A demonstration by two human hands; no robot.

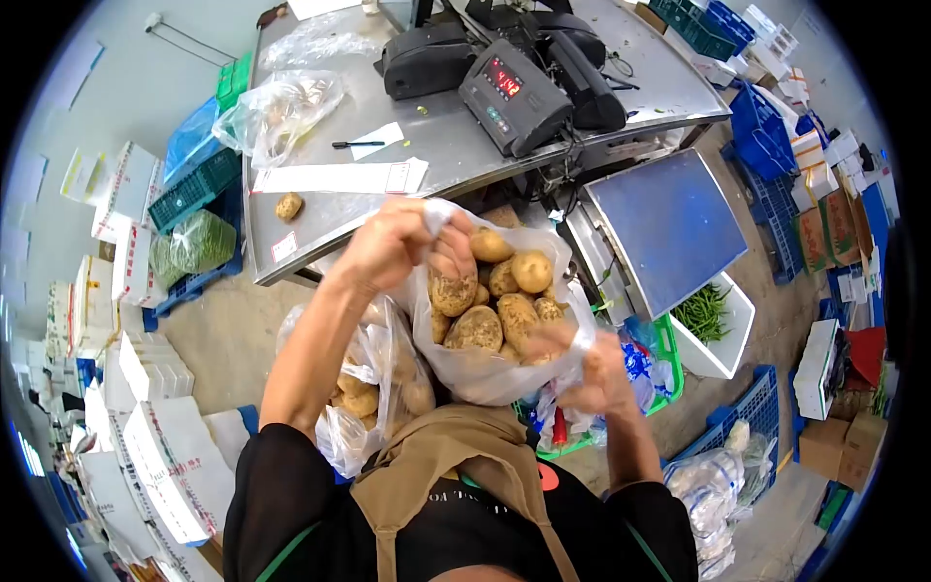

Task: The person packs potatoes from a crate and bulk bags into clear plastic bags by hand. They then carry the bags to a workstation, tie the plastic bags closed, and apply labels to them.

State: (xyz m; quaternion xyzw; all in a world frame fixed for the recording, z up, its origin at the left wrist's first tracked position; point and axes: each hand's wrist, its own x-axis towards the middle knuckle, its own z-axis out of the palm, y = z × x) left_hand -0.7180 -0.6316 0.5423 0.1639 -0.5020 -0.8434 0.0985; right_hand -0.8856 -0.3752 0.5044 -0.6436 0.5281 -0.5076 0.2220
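An open plastic bag full of potatoes hangs in front of my apron. My left hand is closed on the bag's upper left edge, its fingers wrapped round the gathered plastic. At the bag's right side, my right hand grips the rim; its fingers are partly blurred. A second plastic bag of potatoes stands below my left forearm. One loose potato lies on the metal table.
A scale display stands on the table, near a pen and paper strips. The blue scale platform is at the right, above a white box of green peppers. White boxes are stacked at the left.
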